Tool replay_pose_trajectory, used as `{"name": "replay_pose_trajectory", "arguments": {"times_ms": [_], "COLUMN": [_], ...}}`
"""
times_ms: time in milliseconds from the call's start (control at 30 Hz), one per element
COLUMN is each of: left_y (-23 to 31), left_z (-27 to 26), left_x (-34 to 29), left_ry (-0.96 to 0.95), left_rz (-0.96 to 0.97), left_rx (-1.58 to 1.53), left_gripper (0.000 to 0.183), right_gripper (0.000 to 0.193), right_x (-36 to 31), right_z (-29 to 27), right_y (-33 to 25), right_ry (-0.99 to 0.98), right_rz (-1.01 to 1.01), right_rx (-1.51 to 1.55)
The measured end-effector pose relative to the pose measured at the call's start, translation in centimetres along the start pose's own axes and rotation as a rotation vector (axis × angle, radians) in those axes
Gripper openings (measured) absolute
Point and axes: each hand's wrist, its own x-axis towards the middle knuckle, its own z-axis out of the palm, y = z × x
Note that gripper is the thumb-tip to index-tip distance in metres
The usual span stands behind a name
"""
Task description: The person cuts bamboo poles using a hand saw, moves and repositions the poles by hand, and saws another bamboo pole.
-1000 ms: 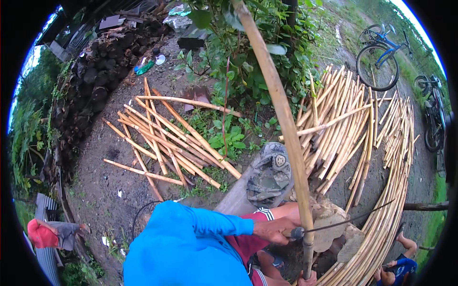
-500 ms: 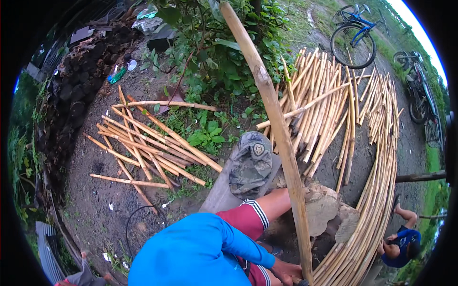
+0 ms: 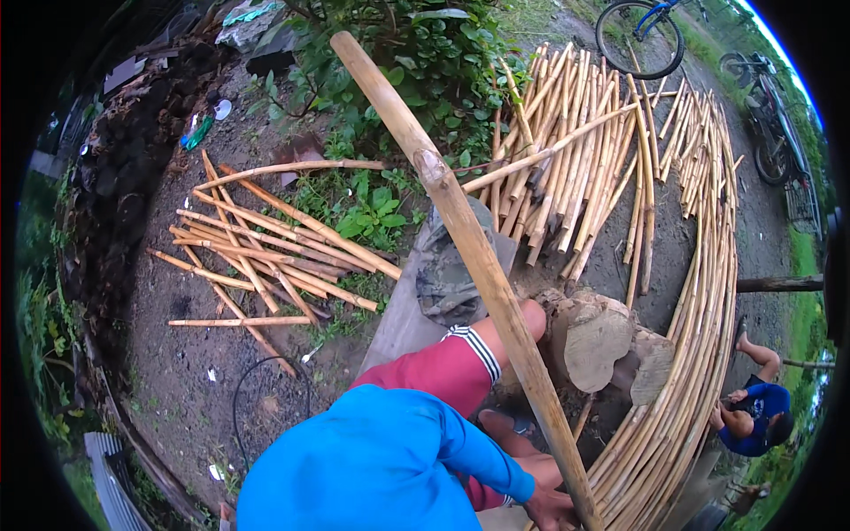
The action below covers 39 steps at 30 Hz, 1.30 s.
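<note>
A long tan bamboo pole (image 3: 482,257) slants across my view, its upper end at the top centre. Near its lower end, at the bottom edge, is my left hand (image 3: 551,508), reaching out of a blue sleeve (image 3: 482,465). The fingers look curled against the pole, though the frame edge and the pole hide part of them. My right hand is out of sight. Beyond my bent knee stands a cut log block (image 3: 598,350). A camouflage cap (image 3: 447,274) lies on a grey plank (image 3: 394,327), partly hidden behind the pole.
Several loose poles (image 3: 274,252) lie in a heap at left. Larger bundles (image 3: 567,164) and long poles (image 3: 682,363) stretch along the right. A blue bicycle (image 3: 642,40), a motorcycle (image 3: 779,133) and a person in dark blue (image 3: 753,416) are farther right. Leafy bushes (image 3: 416,80) grow at the top.
The pole's upper end has swung left and down, and its lower end has shifted right along with my left hand. The whole view has moved slightly.
</note>
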Motion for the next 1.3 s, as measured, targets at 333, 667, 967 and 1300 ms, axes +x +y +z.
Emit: {"name": "replay_pose_trajectory", "arguments": {"times_ms": [333, 667, 967, 1300], "left_y": [10.0, 20.4, 30.1, 25.8], "left_z": [-9.5, -17.5, -21.6, -22.4], "left_x": [-9.1, -25.4, -52.5, -52.4], "left_ry": [0.481, 1.662, 2.518, 2.303], "left_rz": [0.027, 0.106, 0.373, 0.174], "left_rx": [0.324, 0.219, 0.285, 0.504], "left_gripper": [0.035, 0.017, 0.012, 0.014], "right_gripper": [0.023, 0.027, 0.065, 0.038], "right_x": [3.8, 8.1, -2.2, -2.9], "right_z": [-13.4, -12.1, 0.5, 5.3], "right_y": [-4.4, -31.8, -56.1, -43.4], "right_ry": [0.188, 0.107, -0.167, -1.061], "right_rz": [-0.315, -0.690, -1.366, -1.086], "right_rx": [-0.271, -0.061, 0.607, 1.015]}}
